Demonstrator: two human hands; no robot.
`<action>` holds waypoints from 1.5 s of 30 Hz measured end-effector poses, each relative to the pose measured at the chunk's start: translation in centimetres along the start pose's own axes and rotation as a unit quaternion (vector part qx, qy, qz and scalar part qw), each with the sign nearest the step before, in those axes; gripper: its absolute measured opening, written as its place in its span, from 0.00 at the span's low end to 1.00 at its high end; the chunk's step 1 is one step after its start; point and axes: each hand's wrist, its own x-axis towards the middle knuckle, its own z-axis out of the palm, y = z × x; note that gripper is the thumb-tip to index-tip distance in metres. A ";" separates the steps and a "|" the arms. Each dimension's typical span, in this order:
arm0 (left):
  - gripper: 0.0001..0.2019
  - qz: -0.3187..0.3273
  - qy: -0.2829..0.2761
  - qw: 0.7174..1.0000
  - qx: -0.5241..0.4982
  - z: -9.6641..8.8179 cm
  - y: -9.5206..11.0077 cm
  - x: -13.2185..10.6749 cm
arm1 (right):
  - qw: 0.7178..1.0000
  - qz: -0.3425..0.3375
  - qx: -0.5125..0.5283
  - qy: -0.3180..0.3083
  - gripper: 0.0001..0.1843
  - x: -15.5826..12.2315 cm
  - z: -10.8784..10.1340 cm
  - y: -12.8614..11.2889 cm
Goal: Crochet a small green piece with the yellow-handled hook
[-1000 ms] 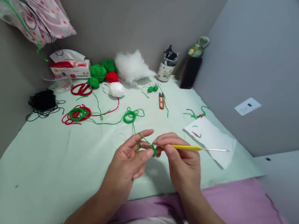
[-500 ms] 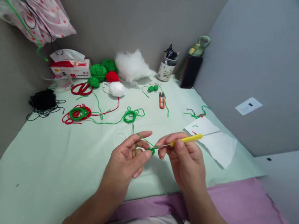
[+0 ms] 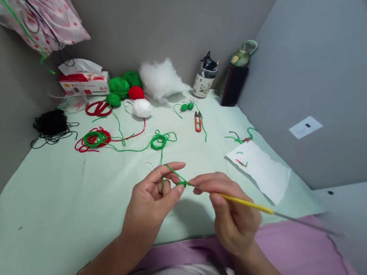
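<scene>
My left hand [image 3: 153, 198] pinches a small green crocheted piece [image 3: 182, 183] between thumb and fingers. Over its raised index finger runs green yarn [image 3: 173, 170], which leads back to a loose green coil [image 3: 158, 142] on the table. A crochet hook with a yellow handle [image 3: 247, 203] is held in my right hand [image 3: 234, 207], its thumb and fingers closed round the grip. The hook's tip meets the yarn at the green piece, and its metal rear end slants down to the right, blurred.
Behind the hands lie green yarn balls [image 3: 119, 88], a white yarn ball [image 3: 142, 108], red scissors [image 3: 98, 108], orange thread snips [image 3: 198, 121] and white stuffing [image 3: 162, 80]. At right are a paper sheet [image 3: 260, 172] with yarn scraps and a phone [image 3: 235, 85] leaning against a bottle.
The hook has swung from nearly level to a slant, its rear end dropping toward the lower right. My right hand has turned and moved slightly down; my left hand stays nearly in place.
</scene>
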 end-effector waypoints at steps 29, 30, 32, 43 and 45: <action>0.19 -0.053 -0.044 0.989 -0.129 -0.5 0.5 0.7 | 0.990 0.066 0.092 0.089 0.12 0.3 0.9 0.2; 0.18 -0.053 -0.046 0.989 -0.126 -0.5 0.6 0.7 | 0.986 0.080 0.110 0.093 0.12 0.3 0.8 0.2; 0.16 -0.054 -0.052 0.990 -0.124 -0.5 0.7 0.6 | 0.974 0.114 0.166 0.102 0.11 0.5 0.6 0.2; 0.19 -0.053 -0.045 0.988 -0.139 0.5 -0.5 0.7 | 0.999 0.013 -0.008 0.041 0.17 0.0 1.6 0.7; 0.21 -0.066 -0.041 0.983 -0.169 0.4 -0.6 0.8 | 0.993 -0.042 -0.106 0.023 0.22 -0.4 1.5 0.9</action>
